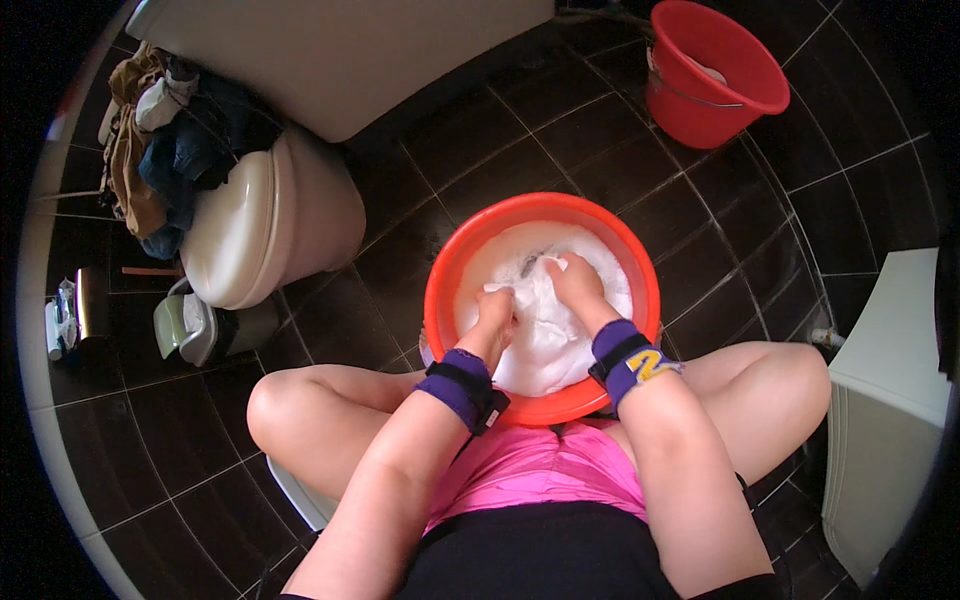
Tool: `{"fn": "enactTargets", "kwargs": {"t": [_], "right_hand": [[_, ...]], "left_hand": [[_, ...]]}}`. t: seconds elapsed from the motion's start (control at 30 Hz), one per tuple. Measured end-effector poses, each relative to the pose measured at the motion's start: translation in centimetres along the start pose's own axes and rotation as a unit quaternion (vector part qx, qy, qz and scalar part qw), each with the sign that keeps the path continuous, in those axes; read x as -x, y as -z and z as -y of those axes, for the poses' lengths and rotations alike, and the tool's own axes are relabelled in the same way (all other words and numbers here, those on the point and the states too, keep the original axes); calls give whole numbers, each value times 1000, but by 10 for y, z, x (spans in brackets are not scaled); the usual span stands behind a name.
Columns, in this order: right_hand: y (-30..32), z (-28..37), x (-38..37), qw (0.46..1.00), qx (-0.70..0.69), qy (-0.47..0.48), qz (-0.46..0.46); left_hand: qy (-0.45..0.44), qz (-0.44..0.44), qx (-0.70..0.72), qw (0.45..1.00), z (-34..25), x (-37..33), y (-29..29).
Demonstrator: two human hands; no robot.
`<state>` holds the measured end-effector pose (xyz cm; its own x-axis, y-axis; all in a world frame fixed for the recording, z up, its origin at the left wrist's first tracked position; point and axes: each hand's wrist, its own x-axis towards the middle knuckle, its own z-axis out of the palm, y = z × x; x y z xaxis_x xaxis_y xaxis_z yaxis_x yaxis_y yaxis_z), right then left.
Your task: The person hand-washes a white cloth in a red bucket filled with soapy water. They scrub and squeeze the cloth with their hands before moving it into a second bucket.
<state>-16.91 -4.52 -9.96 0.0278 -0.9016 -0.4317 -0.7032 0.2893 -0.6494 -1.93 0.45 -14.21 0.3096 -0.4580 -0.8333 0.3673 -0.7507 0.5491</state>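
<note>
An orange-red plastic basin (648,290) stands on the floor between my bent legs, with white foamy suds (548,372) inside it. A wet white cloth (538,298) stretches between my two hands over the foam. At the basin's left side, my left hand (494,316) is closed on one part of the cloth. My right hand (578,284) grips another part, a little farther away and to the right. Greyish water shows through the foam just beyond my hands. The cloth's lower part blends into the suds, so its full shape is hidden. Purple bands wrap both wrists.
A red bucket (700,105) with a wire handle stands at the far right. Clothes (190,150) lie heaped on the closed toilet (235,235) at left, beside a small bin (195,325). A pale cabinet (885,420) stands to my right. Dark tiles (480,150) cover the floor.
</note>
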Motion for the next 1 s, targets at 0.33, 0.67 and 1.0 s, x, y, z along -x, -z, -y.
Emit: {"fn": "enactTargets", "kwargs": {"t": [0.33,0.67,1.0], "right_hand": [[17,79,139,954,-19,251,-165],[26,63,146,942,-106,255,-189],[26,56,108,943,-127,220,-214]], "left_hand": [[-51,215,116,968,-29,81,13],[-54,204,58,976,-26,111,17],[-79,146,95,982,-43,112,-12]]}}
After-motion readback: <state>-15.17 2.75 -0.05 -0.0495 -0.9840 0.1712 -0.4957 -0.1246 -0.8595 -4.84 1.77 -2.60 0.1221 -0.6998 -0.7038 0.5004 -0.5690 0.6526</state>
